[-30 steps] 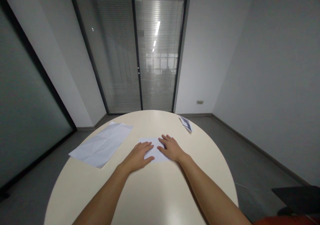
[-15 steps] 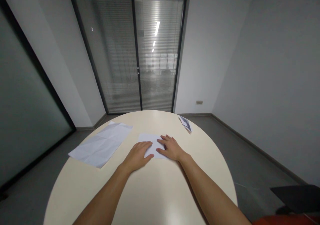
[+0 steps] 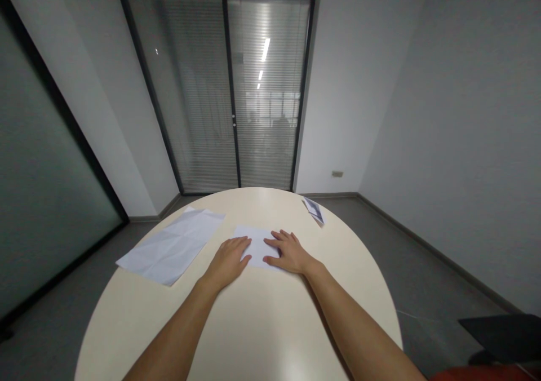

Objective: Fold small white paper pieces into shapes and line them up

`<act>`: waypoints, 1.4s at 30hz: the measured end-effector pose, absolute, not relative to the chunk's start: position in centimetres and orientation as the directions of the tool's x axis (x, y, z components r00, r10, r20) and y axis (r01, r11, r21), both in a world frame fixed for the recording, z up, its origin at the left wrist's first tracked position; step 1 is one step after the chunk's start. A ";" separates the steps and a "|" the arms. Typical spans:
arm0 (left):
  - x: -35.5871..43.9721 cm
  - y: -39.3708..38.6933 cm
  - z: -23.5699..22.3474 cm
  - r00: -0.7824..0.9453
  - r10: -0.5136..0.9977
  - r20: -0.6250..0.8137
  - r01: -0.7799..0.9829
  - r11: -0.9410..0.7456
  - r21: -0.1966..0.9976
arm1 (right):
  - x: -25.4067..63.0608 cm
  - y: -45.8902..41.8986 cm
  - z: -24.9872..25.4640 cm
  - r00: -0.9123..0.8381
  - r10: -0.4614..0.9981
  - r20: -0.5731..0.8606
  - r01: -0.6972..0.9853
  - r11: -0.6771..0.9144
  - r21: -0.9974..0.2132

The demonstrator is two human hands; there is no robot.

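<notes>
A small white sheet of paper (image 3: 257, 248) lies flat on the round table, between and partly under my hands. My left hand (image 3: 230, 260) rests over its left edge, fingers stretched out and thumb apart. On the right part of the paper lies my right hand (image 3: 291, 252), its fingers spread. Neither hand grips anything. Parts of the paper's left and right edges are hidden beneath the hands.
A larger creased white sheet (image 3: 173, 246) lies to the left, reaching the rim of the cream table (image 3: 253, 330). Near the far right rim sits a folded paper piece (image 3: 314, 211). A dark chair part (image 3: 502, 336) stands at the lower right.
My left hand has slid a little to the left across the paper, baring more of its middle. My right hand has hardly moved.
</notes>
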State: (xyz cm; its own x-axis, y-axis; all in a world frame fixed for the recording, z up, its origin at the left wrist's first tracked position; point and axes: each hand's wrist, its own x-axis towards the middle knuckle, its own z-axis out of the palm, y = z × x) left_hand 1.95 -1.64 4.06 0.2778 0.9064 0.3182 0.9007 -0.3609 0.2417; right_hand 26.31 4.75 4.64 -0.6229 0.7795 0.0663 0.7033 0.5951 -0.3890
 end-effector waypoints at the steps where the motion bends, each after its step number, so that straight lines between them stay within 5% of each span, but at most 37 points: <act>1: 2.0 -1.6 4.2 0.276 0.906 0.322 0.904 -0.358 0.233 | 26.2 4.6 4.7 -0.629 0.775 0.059 0.701 0.599 -0.387; 11: 3.0 -2.2 4.5 0.321 0.897 0.304 0.877 -0.403 0.263 | 25.5 4.0 4.9 -0.657 0.751 0.060 0.671 0.619 -0.408; 24: 1.9 -1.8 4.0 0.287 0.919 0.268 0.891 -0.360 0.278 | 27.7 7.0 3.3 -0.673 0.690 0.265 0.602 0.720 -0.345; 35: 2.2 -2.0 3.7 0.423 0.835 0.352 0.754 -0.539 0.374 | 27.2 6.1 3.2 -0.643 0.739 0.204 0.656 0.668 -0.352; 42: 2.2 -2.0 3.6 0.399 0.857 0.326 0.774 -0.505 0.382 | 27.1 6.3 3.2 -0.643 0.727 0.240 0.639 0.682 -0.356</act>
